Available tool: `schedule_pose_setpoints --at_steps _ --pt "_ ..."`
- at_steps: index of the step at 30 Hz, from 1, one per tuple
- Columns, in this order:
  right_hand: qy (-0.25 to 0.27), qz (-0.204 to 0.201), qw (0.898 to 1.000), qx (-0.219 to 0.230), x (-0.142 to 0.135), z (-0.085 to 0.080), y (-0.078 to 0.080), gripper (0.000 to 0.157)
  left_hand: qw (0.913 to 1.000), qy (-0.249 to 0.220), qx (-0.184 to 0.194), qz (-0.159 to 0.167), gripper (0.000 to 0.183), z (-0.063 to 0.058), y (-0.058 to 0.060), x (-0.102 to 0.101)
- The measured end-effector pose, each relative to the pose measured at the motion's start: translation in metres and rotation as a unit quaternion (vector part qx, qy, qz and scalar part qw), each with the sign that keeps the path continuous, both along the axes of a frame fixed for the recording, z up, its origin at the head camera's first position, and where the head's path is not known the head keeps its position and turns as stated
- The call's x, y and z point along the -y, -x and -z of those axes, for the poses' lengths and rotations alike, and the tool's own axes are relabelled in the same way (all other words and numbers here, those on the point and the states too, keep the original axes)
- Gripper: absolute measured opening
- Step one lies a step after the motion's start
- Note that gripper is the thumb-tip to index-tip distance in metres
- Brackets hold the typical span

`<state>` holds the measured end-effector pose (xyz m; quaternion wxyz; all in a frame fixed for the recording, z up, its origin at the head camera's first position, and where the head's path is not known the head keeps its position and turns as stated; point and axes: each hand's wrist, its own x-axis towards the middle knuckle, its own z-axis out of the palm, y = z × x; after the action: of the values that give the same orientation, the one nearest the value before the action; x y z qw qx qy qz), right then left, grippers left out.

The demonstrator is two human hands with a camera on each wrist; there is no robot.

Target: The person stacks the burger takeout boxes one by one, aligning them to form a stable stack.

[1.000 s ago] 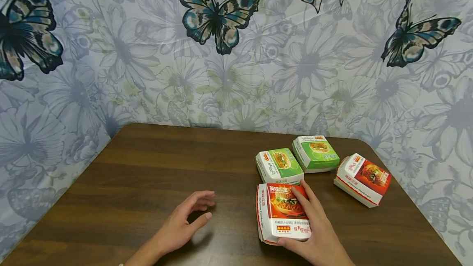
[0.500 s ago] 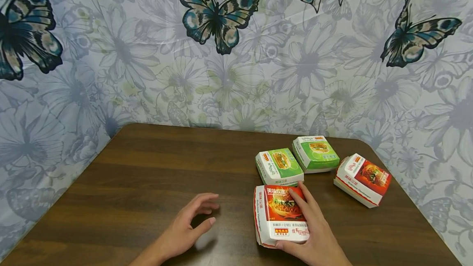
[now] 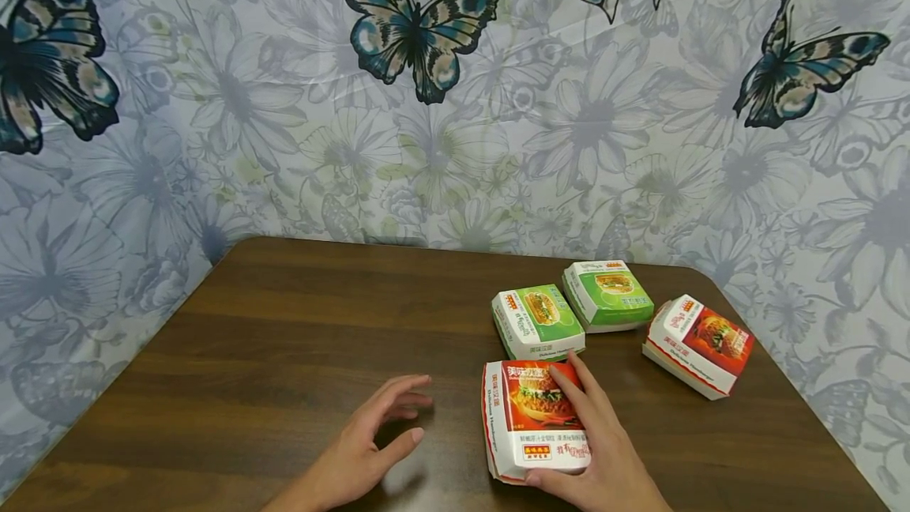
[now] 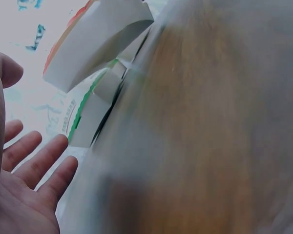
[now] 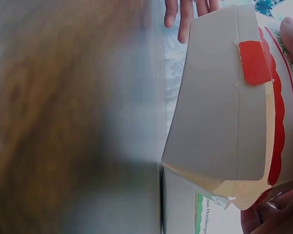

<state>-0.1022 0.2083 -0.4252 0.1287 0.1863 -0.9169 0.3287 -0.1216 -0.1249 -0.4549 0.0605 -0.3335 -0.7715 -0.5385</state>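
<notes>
My right hand [image 3: 600, 449] grips a red and white cardboard burger box [image 3: 543, 409] by its right side, thumb at the near edge and fingers toward the far edge. In the left wrist view the box [image 4: 97, 46] is tilted and appears raised off the table. The right wrist view shows its white underside [image 5: 215, 97] and a red tab [image 5: 255, 62]. My left hand [image 3: 359, 449] hovers left of the box, apart from it, fingers loosely bent and holding nothing. Just behind the gripped box sits a green and white burger box [image 3: 540, 321].
A second green and white burger box [image 3: 610, 295] stands farther back, and another red and white burger box [image 3: 700, 346] lies to the right. The brown wooden table [image 3: 298, 314] stretches left of them. Butterfly-patterned cloth [image 3: 441, 156] hangs behind the table.
The gripped burger box has moved a little left and toward me with my right hand. My left hand has drifted slightly right, narrowing the gap. The other boxes stay put.
</notes>
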Motion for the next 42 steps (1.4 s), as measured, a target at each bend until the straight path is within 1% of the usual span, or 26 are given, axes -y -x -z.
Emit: schedule_pose_setpoints --at_steps 4,6,9,13,16,18,23,24,26,30,31,32,35,38,42 --pt "0.002 -0.004 1.0 0.007 0.002 -0.001 -0.001 0.116 1.0 -0.004 -0.006 0.002 0.061 -0.001 -0.001 -0.002" --pt "0.004 -0.007 1.0 0.005 0.002 -0.001 -0.001 0.116 0.9998 -0.006 -0.017 0.007 0.062 -0.001 -0.001 -0.004" --pt "0.005 -0.008 1.0 0.004 0.003 -0.001 -0.002 0.116 0.9994 -0.017 -0.02 0.023 0.065 -0.001 -0.002 -0.007" --pt "0.006 -0.01 1.0 0.004 0.004 -0.001 -0.002 0.116 0.9986 -0.03 -0.014 0.04 0.067 -0.002 -0.003 -0.01" --pt "0.004 -0.015 1.0 0.004 0.004 -0.001 -0.002 0.115 0.9985 -0.028 -0.005 0.047 0.068 -0.002 -0.005 -0.011" --pt "0.004 -0.02 1.0 0.006 0.004 0.0 -0.002 0.115 0.9985 -0.022 0.01 0.05 0.068 -0.003 -0.006 -0.012" --pt "0.004 -0.031 0.999 0.008 0.006 0.001 -0.003 0.115 0.9958 -0.002 0.065 0.065 0.068 -0.006 -0.01 -0.01" --pt "0.004 -0.033 0.999 0.006 0.007 0.001 -0.003 0.115 0.9956 0.0 0.061 0.071 0.068 -0.006 -0.01 -0.01" --pt "0.006 -0.035 0.999 0.008 0.008 0.001 -0.003 0.115 0.9942 0.004 0.074 0.078 0.068 -0.008 -0.011 -0.011" --pt "0.012 -0.036 0.999 0.024 0.009 0.0 -0.004 0.114 0.9926 0.004 0.081 0.091 0.07 -0.009 -0.012 -0.012" --pt "0.014 -0.036 0.999 0.027 0.009 0.0 -0.004 0.113 0.9915 0.004 0.092 0.092 0.071 -0.009 -0.012 -0.012" --pt "0.013 -0.038 0.999 0.024 0.009 0.0 -0.004 0.114 0.9915 0.004 0.089 0.095 0.071 -0.01 -0.012 -0.012" --pt "0.006 -0.042 0.999 0.01 0.009 0.001 -0.004 0.114 0.9901 0.005 0.094 0.104 0.072 -0.01 -0.012 -0.012" --pt "0.001 -0.046 0.999 -0.002 0.009 0.003 -0.004 0.115 0.9894 0.008 0.087 0.116 0.073 -0.01 -0.012 -0.011" --pt "-0.001 -0.044 0.999 0.002 0.01 0.004 -0.005 0.115 0.9875 0.015 0.092 0.127 0.074 -0.01 -0.012 -0.011"
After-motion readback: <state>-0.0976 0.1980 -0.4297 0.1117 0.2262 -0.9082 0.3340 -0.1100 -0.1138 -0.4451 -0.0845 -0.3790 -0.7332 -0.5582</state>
